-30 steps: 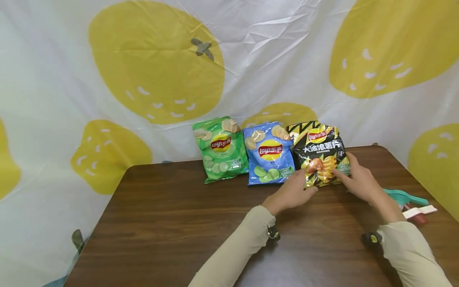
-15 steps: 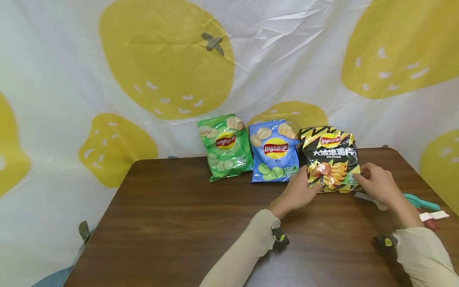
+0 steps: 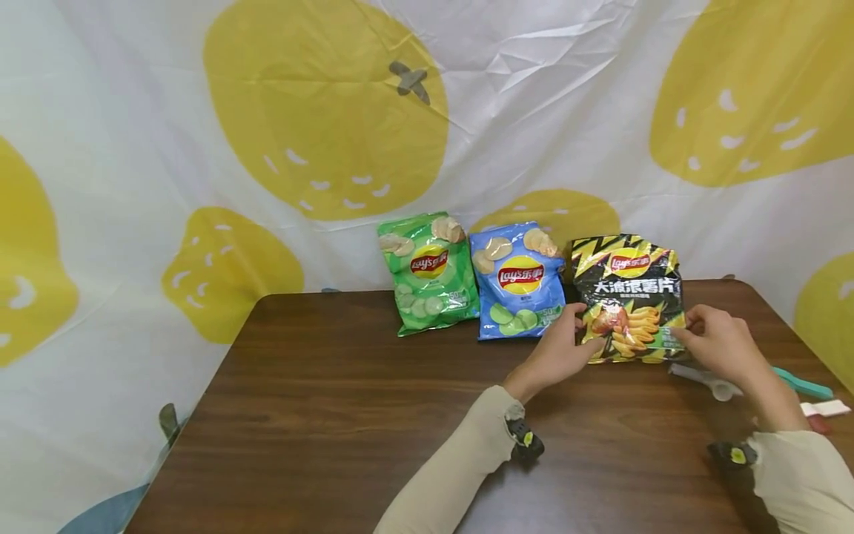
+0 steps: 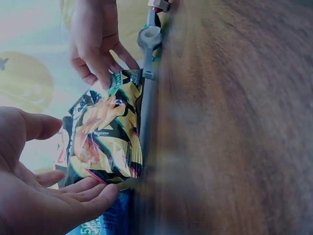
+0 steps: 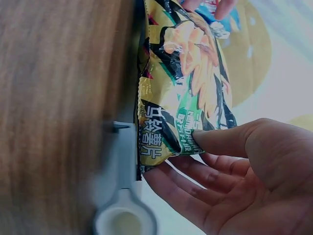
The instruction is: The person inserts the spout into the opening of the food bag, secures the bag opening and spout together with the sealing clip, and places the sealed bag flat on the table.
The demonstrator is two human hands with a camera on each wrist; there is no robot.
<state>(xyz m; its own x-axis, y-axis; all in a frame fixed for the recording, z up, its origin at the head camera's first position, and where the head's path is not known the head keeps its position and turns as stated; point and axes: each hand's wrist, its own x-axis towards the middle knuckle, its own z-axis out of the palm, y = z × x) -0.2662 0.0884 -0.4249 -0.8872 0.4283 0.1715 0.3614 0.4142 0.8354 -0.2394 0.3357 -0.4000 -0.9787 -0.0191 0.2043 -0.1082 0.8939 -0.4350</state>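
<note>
A black-and-yellow Lay's chip bag [image 3: 627, 293] stands upright at the back of the table, leaning towards the patterned cloth. At its lower right corner my right hand [image 3: 723, 345] pinches it, thumb on the front [image 5: 220, 139] and fingers behind. Beside its lower left edge lies my left hand [image 3: 557, 348]; in the left wrist view that hand [image 4: 39, 181] has its thumb apart from the bag and its fingers extended along the side. Directly left of it stands a blue Lay's bag [image 3: 517, 282], then a green one [image 3: 430, 274].
A grey bar with a round ring [image 3: 720, 389] lies by the right hand. Farther right are a teal handled item [image 3: 803, 383], a white stick [image 3: 827, 408] and something red [image 3: 818, 424], partly hidden by the arm. The fruit-patterned cloth [image 3: 347, 252] hangs behind the table.
The black-and-yellow bag has moved right, away from the blue bag, and stands straighter. The left hand has loosened from it. The head view has shifted slightly left.
</note>
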